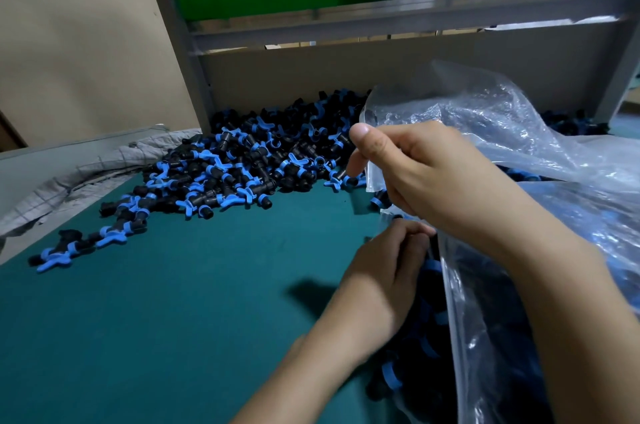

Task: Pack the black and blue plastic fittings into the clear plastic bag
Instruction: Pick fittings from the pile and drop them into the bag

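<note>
A green surface (173,302) is seen from above, with a person's two bare hands at work on the right.

A large pile of black and blue fittings (242,164) is spread across the far middle of the surface, trailing off to the near left in a thin line of loose pieces. The pile is banked against a cardboard wall (346,70) at the far edge, under a grey frame (381,13).

A clear plastic bag (485,118) is held up on the right. Its open edge is pinched between the thumb and the fingers (356,164) of the right hand (422,177), which are clamped on the film, just right of the pile's edge. Nearer, more packed fittings (429,337) are seen through the film (dark bodies with blue rings), lying in the lower part of the bag.

The left hand (388,271) is placed at the bag's mouth, just below the right hand, its back turned up. Its fingers are curled together against the film and the packed pieces; whether a fitting or the bag's edge is gripped cannot be told, since the fingertips are hidden.

A crumpled grey cloth (86,174) is laid along the far left edge of the surface, touching the pile.
</note>
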### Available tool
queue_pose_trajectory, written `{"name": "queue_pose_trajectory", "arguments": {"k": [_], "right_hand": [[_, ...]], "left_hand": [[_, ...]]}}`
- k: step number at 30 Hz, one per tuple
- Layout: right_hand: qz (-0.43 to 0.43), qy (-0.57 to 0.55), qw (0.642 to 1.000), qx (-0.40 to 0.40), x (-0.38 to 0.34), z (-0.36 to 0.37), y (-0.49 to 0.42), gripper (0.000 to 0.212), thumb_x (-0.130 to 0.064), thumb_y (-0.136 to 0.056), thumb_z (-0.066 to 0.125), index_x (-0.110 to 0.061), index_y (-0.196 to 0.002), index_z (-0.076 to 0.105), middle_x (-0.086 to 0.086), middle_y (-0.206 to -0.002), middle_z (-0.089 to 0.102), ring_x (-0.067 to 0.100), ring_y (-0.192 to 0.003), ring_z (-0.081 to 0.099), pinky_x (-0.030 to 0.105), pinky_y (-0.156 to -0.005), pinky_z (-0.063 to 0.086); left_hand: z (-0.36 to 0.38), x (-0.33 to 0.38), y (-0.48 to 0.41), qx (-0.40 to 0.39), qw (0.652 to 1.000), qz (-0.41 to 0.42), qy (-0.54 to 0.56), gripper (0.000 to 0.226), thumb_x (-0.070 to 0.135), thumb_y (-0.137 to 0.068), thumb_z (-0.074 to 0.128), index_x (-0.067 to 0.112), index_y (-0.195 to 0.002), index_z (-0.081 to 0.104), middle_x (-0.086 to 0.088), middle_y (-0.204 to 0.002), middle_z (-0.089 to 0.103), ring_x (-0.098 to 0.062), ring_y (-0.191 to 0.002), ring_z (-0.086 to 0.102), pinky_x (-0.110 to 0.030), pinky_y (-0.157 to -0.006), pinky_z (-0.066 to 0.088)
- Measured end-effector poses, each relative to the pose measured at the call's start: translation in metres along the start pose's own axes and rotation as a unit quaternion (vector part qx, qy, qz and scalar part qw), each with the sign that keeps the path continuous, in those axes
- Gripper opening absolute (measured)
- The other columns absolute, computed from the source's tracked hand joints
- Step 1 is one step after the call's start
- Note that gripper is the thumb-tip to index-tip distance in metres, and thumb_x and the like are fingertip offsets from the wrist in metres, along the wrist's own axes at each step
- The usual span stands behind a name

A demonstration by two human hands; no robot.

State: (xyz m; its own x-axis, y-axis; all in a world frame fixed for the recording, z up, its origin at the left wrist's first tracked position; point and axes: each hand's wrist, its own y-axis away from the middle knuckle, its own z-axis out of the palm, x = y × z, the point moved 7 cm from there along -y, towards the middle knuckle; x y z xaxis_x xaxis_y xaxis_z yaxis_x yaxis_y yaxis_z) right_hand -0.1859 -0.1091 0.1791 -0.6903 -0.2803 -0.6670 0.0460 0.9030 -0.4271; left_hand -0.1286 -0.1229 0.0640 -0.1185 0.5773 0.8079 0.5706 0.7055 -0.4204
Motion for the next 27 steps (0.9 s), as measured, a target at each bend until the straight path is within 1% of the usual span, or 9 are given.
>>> {"name": "queue_pose_trajectory", "arguments": {"k": [2, 5, 9, 12, 16, 20, 23, 25, 27], "right_hand": [[0.000, 0.005, 1.000, -0.006, 0.000, 0.002, 0.000, 0.050, -0.055, -0.101, 0.036, -0.026, -0.075, 0.067, -0.002, -0.039, 0.040, 0.010, -0.036, 0.044, 0.018, -0.045, 0.031], [0.001, 0.022, 1.000, -0.013, -0.001, 0.004, 0.000, 0.049, -0.056, -0.101, 0.036, -0.028, -0.075, 0.066, 0.000, -0.042, 0.041, 0.010, -0.039, 0.043, 0.026, -0.050, 0.036], [0.002, 0.066, 0.998, -0.016, -0.001, 0.006, 0.001, 0.049, -0.058, -0.099, 0.035, -0.028, -0.079, 0.068, 0.013, -0.052, 0.047, 0.011, -0.044, 0.045, 0.031, -0.054, 0.038], [-0.003, 0.102, 0.995, -0.010, 0.000, 0.007, -0.001, 0.050, -0.059, -0.099, 0.035, -0.028, -0.083, 0.071, 0.010, -0.055, 0.053, 0.011, -0.052, 0.051, 0.031, -0.058, 0.041], [0.008, 0.141, 0.990, -0.013, 0.008, 0.007, -0.002, 0.051, -0.059, -0.099, 0.033, -0.027, -0.086, 0.071, -0.020, -0.054, 0.056, 0.005, -0.054, 0.051, 0.029, -0.054, 0.036], [0.034, 0.164, 0.985, -0.033, 0.019, 0.009, -0.001, 0.050, -0.061, -0.098, 0.032, -0.030, -0.086, 0.070, -0.032, -0.053, 0.052, 0.003, -0.055, 0.049, 0.025, -0.052, 0.033], [0.042, 0.164, 0.985, -0.038, 0.025, 0.011, -0.002, 0.049, -0.062, -0.098, 0.032, -0.032, -0.085, 0.069, -0.026, -0.051, 0.054, 0.002, -0.055, 0.050, 0.021, -0.052, 0.034], [0.044, 0.164, 0.985, -0.034, 0.027, 0.012, -0.002, 0.049, -0.062, -0.097, 0.033, -0.032, -0.085, 0.069, -0.010, -0.049, 0.053, 0.004, -0.059, 0.054, 0.023, -0.055, 0.039], [0.044, 0.170, 0.984, -0.037, 0.027, 0.014, -0.002, 0.048, -0.062, -0.097, 0.033, -0.032, -0.087, 0.069, -0.007, -0.055, 0.053, 0.012, -0.068, 0.059, 0.027, -0.062, 0.046]], "left_hand": [[-0.002, -0.003, 0.003, 0.015, 0.999, 0.015, -0.031, 0.008, 0.028, -0.102, 0.048, 0.028, -0.101, 0.056, 0.015, -0.091, 0.063, -0.019, -0.091, 0.058, -0.033, -0.077, 0.047], [-0.005, -0.008, 0.006, 0.025, 0.998, 0.028, -0.047, 0.018, 0.035, -0.099, 0.048, 0.025, -0.110, 0.058, 0.007, -0.105, 0.067, -0.018, -0.100, 0.061, -0.044, -0.084, 0.049], [-0.014, -0.014, 0.006, 0.052, 0.995, 0.060, -0.053, 0.020, 0.043, -0.099, 0.043, 0.029, -0.103, 0.056, 0.011, -0.097, 0.065, -0.011, -0.089, 0.059, -0.038, -0.078, 0.049], [-0.036, -0.028, 0.002, 0.111, 0.986, 0.068, -0.106, 0.015, 0.042, -0.101, 0.043, 0.032, -0.101, 0.054, 0.017, -0.092, 0.060, -0.006, -0.085, 0.055, -0.031, -0.075, 0.045], [-0.071, -0.071, -0.002, 0.148, 0.949, -0.016, -0.277, 0.021, 0.040, -0.100, 0.039, 0.030, -0.112, 0.054, 0.010, -0.107, 0.059, -0.017, -0.104, 0.052, -0.037, -0.092, 0.040], [-0.103, -0.126, -0.003, 0.133, 0.880, -0.195, -0.412, 0.038, 0.038, -0.100, 0.041, 0.023, -0.135, 0.045, -0.002, -0.133, 0.049, -0.025, -0.123, 0.040, -0.041, -0.102, 0.027], [-0.115, -0.140, -0.011, 0.141, 0.850, -0.229, -0.453, 0.047, 0.037, -0.099, 0.040, 0.019, -0.142, 0.039, -0.010, -0.143, 0.041, -0.029, -0.132, 0.034, -0.045, -0.111, 0.021], [-0.114, -0.151, -0.018, 0.115, 0.835, -0.255, -0.474, 0.054, 0.039, -0.099, 0.035, 0.019, -0.149, 0.029, -0.016, -0.154, 0.027, -0.031, -0.142, 0.021, -0.051, -0.117, 0.010], [-0.117, -0.162, -0.025, 0.099, 0.831, -0.280, -0.469, 0.059, 0.042, -0.099, 0.029, 0.022, -0.153, 0.020, -0.018, -0.160, 0.013, -0.032, -0.147, 0.009, -0.054, -0.118, 0.002]]}}
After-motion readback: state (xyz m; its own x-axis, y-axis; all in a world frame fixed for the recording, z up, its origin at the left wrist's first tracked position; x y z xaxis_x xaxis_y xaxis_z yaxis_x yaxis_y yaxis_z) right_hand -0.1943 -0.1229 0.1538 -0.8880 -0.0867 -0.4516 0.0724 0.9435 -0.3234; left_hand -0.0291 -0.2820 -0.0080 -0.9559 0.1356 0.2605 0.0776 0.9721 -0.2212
